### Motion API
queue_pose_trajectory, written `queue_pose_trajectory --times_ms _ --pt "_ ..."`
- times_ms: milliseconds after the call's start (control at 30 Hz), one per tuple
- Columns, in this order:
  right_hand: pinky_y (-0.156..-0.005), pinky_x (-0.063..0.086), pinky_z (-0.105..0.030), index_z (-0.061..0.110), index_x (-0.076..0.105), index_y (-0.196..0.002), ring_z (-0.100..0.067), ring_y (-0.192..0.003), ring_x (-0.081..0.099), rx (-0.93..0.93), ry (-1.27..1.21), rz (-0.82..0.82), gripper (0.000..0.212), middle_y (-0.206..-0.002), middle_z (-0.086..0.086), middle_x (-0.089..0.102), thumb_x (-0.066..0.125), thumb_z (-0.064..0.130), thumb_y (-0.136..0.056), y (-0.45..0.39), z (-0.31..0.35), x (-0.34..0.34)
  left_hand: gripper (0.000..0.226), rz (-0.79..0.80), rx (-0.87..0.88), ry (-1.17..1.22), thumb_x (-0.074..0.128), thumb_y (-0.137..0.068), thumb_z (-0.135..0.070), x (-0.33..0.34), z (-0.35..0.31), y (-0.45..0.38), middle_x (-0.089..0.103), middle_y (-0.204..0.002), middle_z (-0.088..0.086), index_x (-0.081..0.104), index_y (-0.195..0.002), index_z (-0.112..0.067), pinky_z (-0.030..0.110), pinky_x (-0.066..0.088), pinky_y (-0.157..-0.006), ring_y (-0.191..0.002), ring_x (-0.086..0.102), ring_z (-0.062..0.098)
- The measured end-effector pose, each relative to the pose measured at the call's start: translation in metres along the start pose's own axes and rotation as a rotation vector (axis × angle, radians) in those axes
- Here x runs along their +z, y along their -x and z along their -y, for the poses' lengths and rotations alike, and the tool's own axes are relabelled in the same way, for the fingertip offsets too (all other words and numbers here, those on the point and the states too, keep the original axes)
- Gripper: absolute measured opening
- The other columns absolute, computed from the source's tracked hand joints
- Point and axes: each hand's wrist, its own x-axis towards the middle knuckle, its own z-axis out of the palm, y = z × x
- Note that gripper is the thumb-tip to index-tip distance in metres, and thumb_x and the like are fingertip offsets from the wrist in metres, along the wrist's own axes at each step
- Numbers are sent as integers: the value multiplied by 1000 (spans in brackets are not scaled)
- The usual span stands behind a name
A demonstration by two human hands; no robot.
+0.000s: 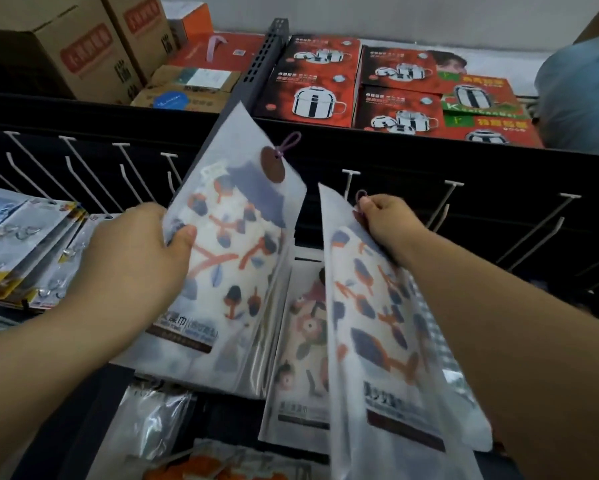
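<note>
Left hand (142,251) grips left packet (232,244) by its left edge, thumb on front, fingers behind. The packet is tilted, held up before the middle of the black rack (412,164). Right hand (384,220) is clamped on the purple loop (360,195) at the top of right packet (377,341), which hangs just beside the left one. A third packet (305,341) shows between them, lower. White hooks (447,202) stick out of the rack. Pot boxes (308,91) sit along the rack's top edge, cardboard boxes (66,53) at its top left corner.
</note>
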Motion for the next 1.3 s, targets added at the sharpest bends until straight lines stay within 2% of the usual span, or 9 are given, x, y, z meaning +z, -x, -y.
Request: queue_pose_trajectory --times_ms 200,333,467,667,800,900,1067,1167,1300 --pt "-72 39 -32 16 51 -65 -24 -74 49 50 -65 20 40 -66 -4 51 45 31 -101 -19 -3 29 25 29 9 -84 56 -92 -27 1 1 -8 55 -66 7 58 -79 -7 26 26 -48 -57 44 15" --pt "-74 38 -31 10 56 -84 -21 -68 48 71 -42 -12 32 -69 -3 49 43 32 -102 -30 1 31 28 80 -20 -94 55 -93 -30 0 3 -12 60 -72 12 61 -82 -5 26 30 -49 -61 51 20" --pt "-75 43 -35 7 59 -86 -28 -79 53 101 -80 -59 33 -70 -7 53 46 34 -101 -41 1 33 27 93 -50 -38 58 -92 -29 -2 4 -15 62 -67 10 64 -78 -7 26 31 -49 -60 55 23" --pt "-68 42 -32 2 62 -99 -25 -72 54 186 -58 -27 37 -87 -14 60 50 37 -99 -45 -3 29 24 72 -28 5 59 -91 -29 1 8 -14 61 -63 7 60 -73 -13 26 36 -51 -58 55 23" --pt "-58 42 -27 2 60 -90 -19 -60 50 245 -112 14 33 -73 -9 55 52 33 -98 -42 -17 35 25 46 5 3 61 -90 -28 1 9 -15 59 -60 5 59 -68 -14 25 34 -50 -55 54 21" --pt "-73 50 -35 9 61 -77 -24 -71 56 174 -141 -13 37 -77 -10 60 51 38 -98 -42 -27 39 26 54 11 15 61 -89 -29 3 11 -15 60 -59 7 60 -68 -14 26 36 -50 -54 54 23" --pt "-89 50 -42 16 62 -89 -32 -91 61 114 -21 -42 32 -93 -12 65 46 43 -98 -33 -38 43 24 36 20 39 63 -87 -30 2 13 -14 63 -57 7 60 -66 -18 42 53 -61 -54 59 29" --pt "-102 35 -39 22 53 -106 -24 -93 53 57 160 -77 20 -83 4 58 42 37 -99 -21 -43 48 23 36 11 44 63 -87 -31 0 11 -11 64 -59 7 60 -68 -20 47 54 -64 -56 61 29" --pt "-96 23 -36 25 36 -132 -20 -97 52 -97 262 -175 40 -91 5 57 47 30 -93 1 -52 54 23 21 7 54 63 -87 -31 -1 10 -9 63 -59 7 59 -67 -20 48 54 -65 -57 60 30"
